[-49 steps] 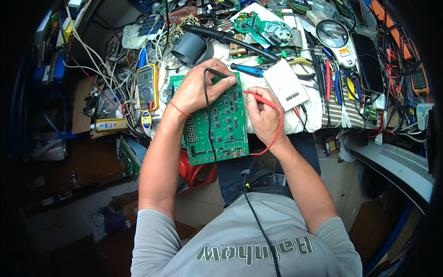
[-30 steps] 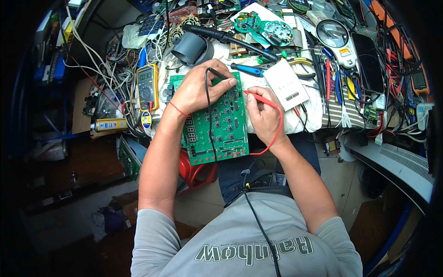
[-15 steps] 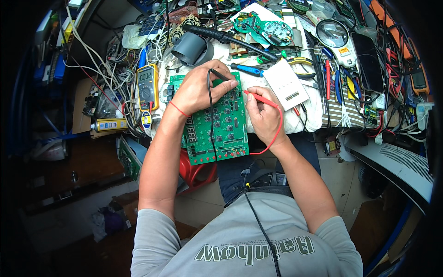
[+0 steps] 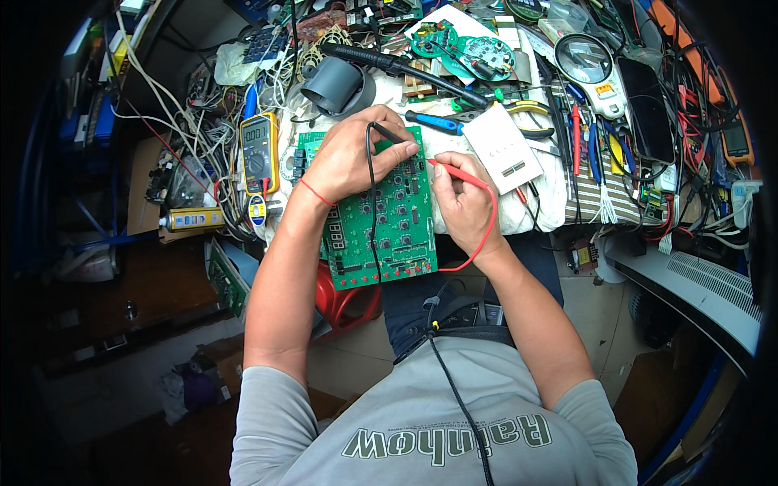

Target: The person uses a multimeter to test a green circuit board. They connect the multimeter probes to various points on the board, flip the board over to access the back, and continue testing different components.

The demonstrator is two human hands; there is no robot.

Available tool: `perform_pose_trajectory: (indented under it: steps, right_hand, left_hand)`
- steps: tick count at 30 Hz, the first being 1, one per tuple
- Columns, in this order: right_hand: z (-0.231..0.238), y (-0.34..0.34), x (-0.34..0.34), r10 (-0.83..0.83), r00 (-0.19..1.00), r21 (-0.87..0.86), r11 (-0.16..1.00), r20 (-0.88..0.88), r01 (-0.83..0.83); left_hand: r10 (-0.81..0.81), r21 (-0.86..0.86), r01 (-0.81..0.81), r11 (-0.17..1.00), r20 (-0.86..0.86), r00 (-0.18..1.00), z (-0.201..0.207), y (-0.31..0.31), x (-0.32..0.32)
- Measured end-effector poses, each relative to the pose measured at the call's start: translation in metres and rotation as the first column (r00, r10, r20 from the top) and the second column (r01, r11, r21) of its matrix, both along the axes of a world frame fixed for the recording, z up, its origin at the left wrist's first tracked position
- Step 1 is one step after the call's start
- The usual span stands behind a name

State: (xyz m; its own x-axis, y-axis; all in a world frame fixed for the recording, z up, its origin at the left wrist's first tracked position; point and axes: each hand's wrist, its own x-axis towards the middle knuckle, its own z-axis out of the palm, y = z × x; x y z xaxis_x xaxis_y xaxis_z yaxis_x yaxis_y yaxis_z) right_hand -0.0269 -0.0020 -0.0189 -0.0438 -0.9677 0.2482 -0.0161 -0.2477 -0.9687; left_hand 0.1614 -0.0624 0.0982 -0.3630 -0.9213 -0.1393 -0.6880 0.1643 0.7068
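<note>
A green circuit board (image 4: 389,235) with push buttons, a digit display and a row of red lights lies before me, tilted over the bench's front edge. My left hand (image 4: 350,158) rests over its upper left part, closed on a black multimeter probe (image 4: 386,132) whose lead trails down across the board. In my right hand (image 4: 463,201), at the board's upper right edge, is a red multimeter probe (image 4: 460,173). Its tip points at the board's edge; whether it touches a contact is too small to tell. The yellow multimeter (image 4: 258,152) stands left of the board, its display lit.
Beyond the board lie a grey cylinder (image 4: 332,86), blue-handled pliers (image 4: 438,122) and a white box (image 4: 502,148). A magnifier (image 4: 583,58) and a black phone (image 4: 646,109) are at the right. Tangled cables crowd the left side. A red stool (image 4: 344,300) stands below the bench.
Both hands and the probes have stayed practically still on the board. Only the multimeter's reading has shifted slightly.
</note>
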Motion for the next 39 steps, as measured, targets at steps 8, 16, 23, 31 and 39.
perform_pose_trajectory:
  steps: [8,16,23,31,39]
  right_hand:
    - [0.000,0.000,0.000,0.000,1.000,0.004,1.000,0.003,0.000]
    - [-0.002,0.000,-0.001,0.012,0.999,-0.006,1.000,-0.039,-0.012]
    - [-0.001,0.001,0.001,0.017,1.000,0.055,0.998,0.020,-0.018]
    - [-0.001,0.001,0.000,0.024,1.000,0.060,0.998,0.012,-0.024]
    - [-0.001,0.001,-0.001,0.029,1.000,0.058,0.998,0.010,-0.029]
  left_hand:
    - [0.002,-0.013,-0.002,1.000,0.038,0.999,0.003,0.002,-0.002]
    - [-0.002,-0.140,0.006,0.990,0.027,1.000,-0.008,0.000,0.003]
    - [0.008,-0.148,-0.008,0.989,0.005,1.000,-0.009,0.002,0.003]
    - [-0.009,-0.165,0.010,0.986,0.005,1.000,-0.010,0.001,0.003]
    - [0.002,-0.152,-0.003,0.988,-0.001,1.000,-0.009,0.002,0.002]
